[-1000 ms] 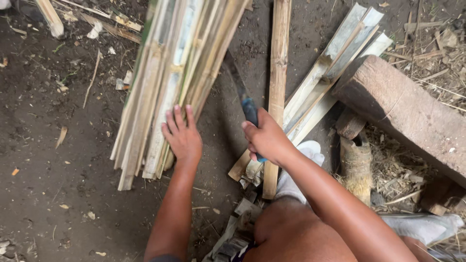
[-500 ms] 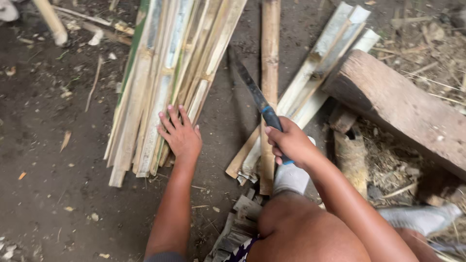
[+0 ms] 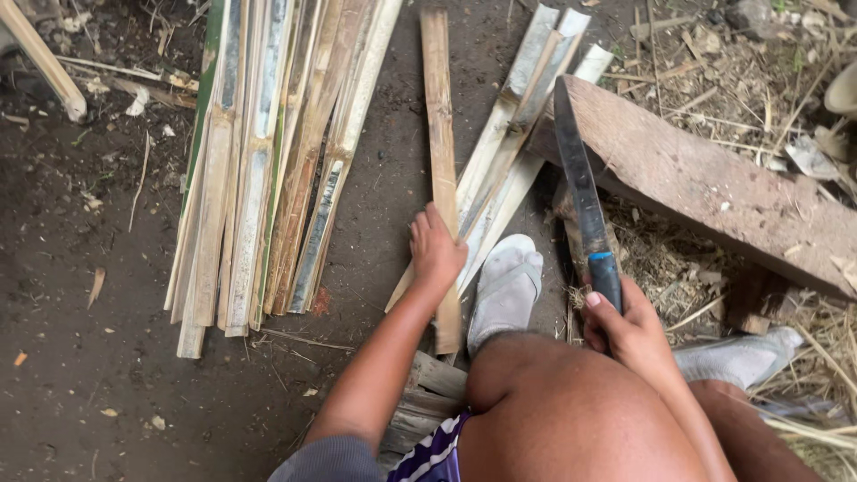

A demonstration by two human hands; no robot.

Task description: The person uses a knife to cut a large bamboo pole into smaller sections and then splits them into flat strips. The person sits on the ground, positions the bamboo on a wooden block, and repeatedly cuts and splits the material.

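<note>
So the person's squatting on the dirt floor (image 3: 98,384), knees up, looking straight down at the work. Their left hand (image 3: 435,252) is wrapped around a single bamboo slat (image 3: 439,143) that lies roughly straight up and down on the floor, gripping it near its lower end. The right hand (image 3: 629,328) is closed tight on the blue handle of a long dark machete (image 3: 578,183), blade pointing up and away from them, hanging over the edge of a big rough wooden block (image 3: 714,187) that sits diagonally on the right side.

Left of the held slat there's a whole bundle of split bamboo strips (image 3: 259,170) laid side by side, some still with green skin on them. Just right of the slat, a few paler strips (image 3: 522,116) lean diagonally, running under the end of the block. A foot in a white sandal (image 3: 504,286) is planted right between the two hands, touching those pale strips. Dry grass and scraps (image 3: 714,71) cover the floor's far right corner, and another short piece of bamboo (image 3: 45,62) pokes in at the far left.
</note>
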